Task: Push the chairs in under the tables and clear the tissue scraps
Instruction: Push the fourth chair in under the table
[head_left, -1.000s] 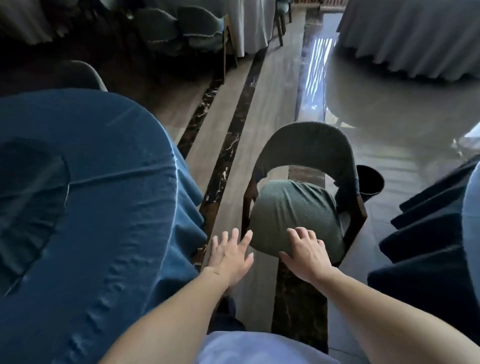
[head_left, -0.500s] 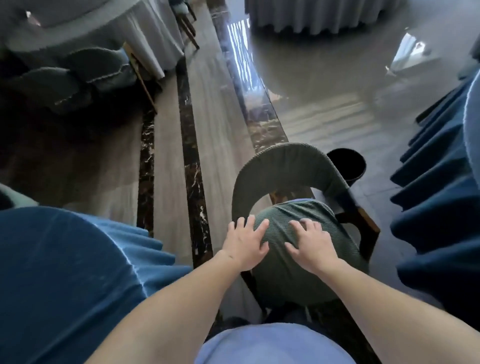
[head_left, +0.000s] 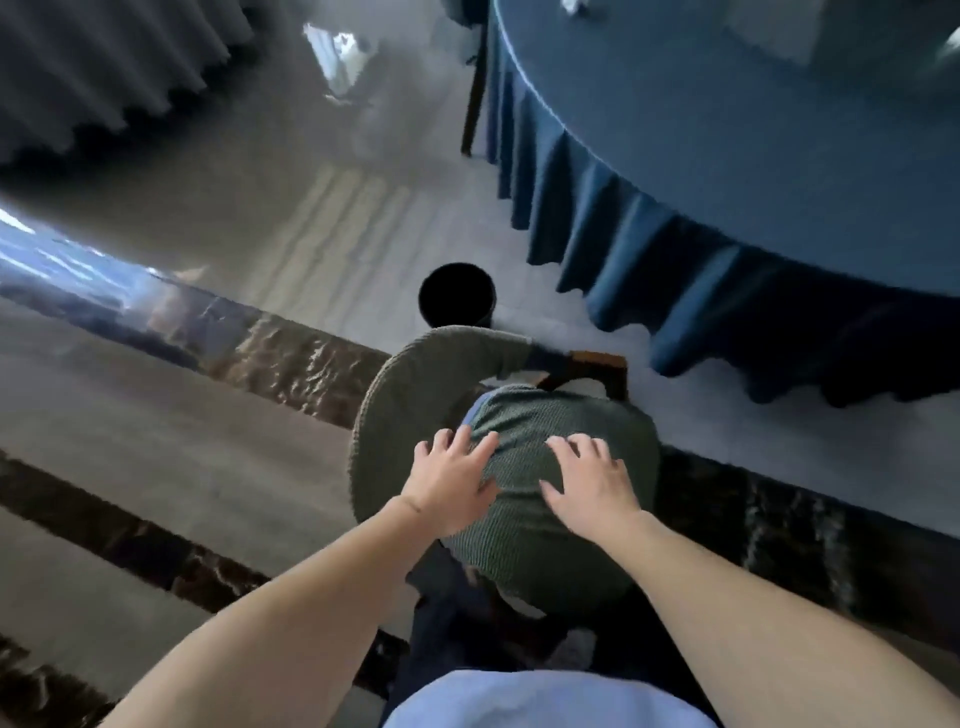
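A green upholstered chair (head_left: 545, 519) with a curved backrest (head_left: 410, 384) and dark wooden legs stands just in front of me on the floor. My left hand (head_left: 449, 483) lies flat, fingers spread, on the left of the seat cushion, beside the backrest. My right hand (head_left: 589, 483) rests the same way on the right of the cushion. Neither hand grips anything. A round table with a blue cloth (head_left: 727, 182) stands at the upper right, its skirt hanging to the floor a short way from the chair. I see no tissue scraps on the floor.
A small black bin (head_left: 457, 299) stands on the floor just beyond the chair. A grey-clothed table's skirt (head_left: 104, 67) fills the upper left. A dark chair leg (head_left: 472, 98) shows by the blue table. Glossy floor with dark marble strips (head_left: 291, 358) lies between.
My view has swung to the right, bringing the blue table at the upper right into sight. The chair has turned with my hands, which stay flat on its seat.
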